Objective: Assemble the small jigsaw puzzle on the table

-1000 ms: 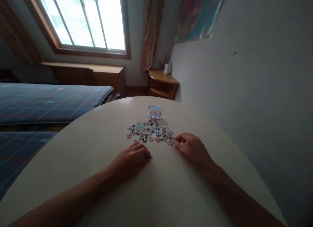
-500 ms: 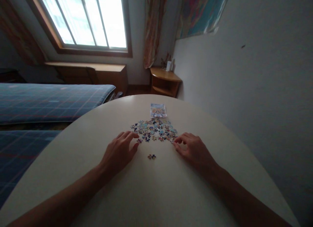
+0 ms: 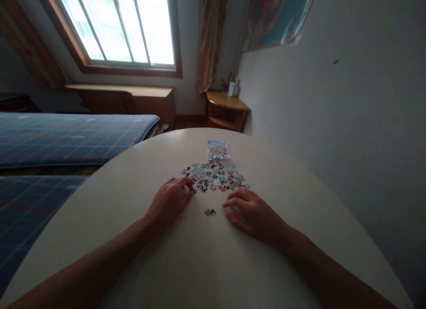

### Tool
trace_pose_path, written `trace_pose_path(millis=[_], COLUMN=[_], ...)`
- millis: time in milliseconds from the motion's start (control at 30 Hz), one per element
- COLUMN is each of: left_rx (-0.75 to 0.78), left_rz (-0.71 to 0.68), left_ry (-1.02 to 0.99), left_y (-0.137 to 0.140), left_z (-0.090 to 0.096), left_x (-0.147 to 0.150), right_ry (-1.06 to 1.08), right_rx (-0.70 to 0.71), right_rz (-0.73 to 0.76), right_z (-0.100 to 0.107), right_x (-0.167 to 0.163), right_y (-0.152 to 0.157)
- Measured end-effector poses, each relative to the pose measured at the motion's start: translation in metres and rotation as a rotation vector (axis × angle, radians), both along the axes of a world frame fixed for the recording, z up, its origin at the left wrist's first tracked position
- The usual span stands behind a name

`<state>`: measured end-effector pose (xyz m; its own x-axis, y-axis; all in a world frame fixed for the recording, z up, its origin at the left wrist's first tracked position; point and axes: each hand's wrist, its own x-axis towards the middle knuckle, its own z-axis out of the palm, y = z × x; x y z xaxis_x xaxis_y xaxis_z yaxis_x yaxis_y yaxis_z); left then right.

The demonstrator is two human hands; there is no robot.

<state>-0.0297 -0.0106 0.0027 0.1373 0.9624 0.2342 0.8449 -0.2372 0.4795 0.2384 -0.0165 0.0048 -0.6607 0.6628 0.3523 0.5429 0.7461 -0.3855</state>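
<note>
A loose heap of small jigsaw puzzle pieces (image 3: 216, 174), mostly blue, white and yellow, lies on the pale round table (image 3: 206, 264). At the heap's near left edge, my left hand (image 3: 173, 194) has its thumb and forefinger drawn together on a dark puzzle piece (image 3: 194, 190), partly covered by the fingertips. Two small pieces side by side (image 3: 210, 212) rest nearer to me, apart from the heap; I cannot tell whether they interlock. Just right of them my right hand (image 3: 248, 211) rests low over the table, fingers bent, thumb and forefinger apart, with nothing visible between them.
Behind the heap lies a small printed picture sheet (image 3: 218, 150). A bed with a blue plaid mattress (image 3: 66, 136) stands to the left. The white wall (image 3: 333, 123) runs along the right side. A corner shelf (image 3: 228, 101) and a desk (image 3: 146, 91) are farther back.
My right hand has moved from the heap's right edge left and nearer to me, beside the two separate pieces. My left thumb and forefinger have closed on the dark puzzle piece.
</note>
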Motion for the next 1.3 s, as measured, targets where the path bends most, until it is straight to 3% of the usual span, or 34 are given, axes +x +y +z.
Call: trace_pose_path(millis=[333,467,633,900,1300], left_rx=[0.059,0.052,-0.09,-0.124,-0.165], left_rz=[-0.135,-0.183,-0.217,-0.262,-0.338], left_ry=[-0.205,-0.438,-0.746,-0.825,-0.852], left_y=[-0.005,-0.014,-0.031,-0.038,-0.037], left_z=[-0.006,-0.005,-0.001,0.002,0.001], left_x=[0.005,0.016,0.034,0.04,0.04], right_ry=[-0.009,-0.007,0.106,0.316,0.379], right_rx=[0.029,-0.004,-0.129,-0.338,-0.378], right_rz=[0.052,0.032,-0.097,-0.088,-0.123], right_z=[0.002,0.003,0.007,0.014,0.014], right_x=[-0.002,-0.007,-0.016,-0.024,-0.021], right_y=[-0.002,-0.005,-0.014,-0.022,-0.019])
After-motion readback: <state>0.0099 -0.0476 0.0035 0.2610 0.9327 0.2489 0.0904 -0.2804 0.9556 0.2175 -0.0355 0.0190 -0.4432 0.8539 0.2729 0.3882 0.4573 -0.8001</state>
